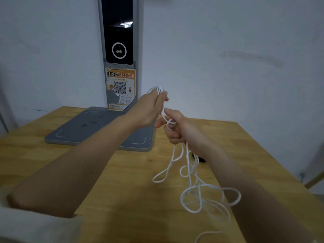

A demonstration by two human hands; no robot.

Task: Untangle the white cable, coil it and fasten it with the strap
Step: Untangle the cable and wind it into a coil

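The white cable (191,174) hangs in tangled loops from both my hands down onto the wooden table (52,155). My left hand (149,109) is raised above the table and grips a small bunch of cable loops at its fingertips. Just below and to the right, my right hand (175,128) holds the cable with fingers curled round it, a strand crossing its index finger. The loose loops lie on the table beside my right forearm. A small black object (201,159), perhaps the strap, lies on the table partly hidden behind the cable and my right arm.
A grey flat device base (78,130) with an upright column (119,41) bearing a black screen and an orange sticker stands at the back of the table against the white wall. The table's right edge runs diagonally near my right arm.
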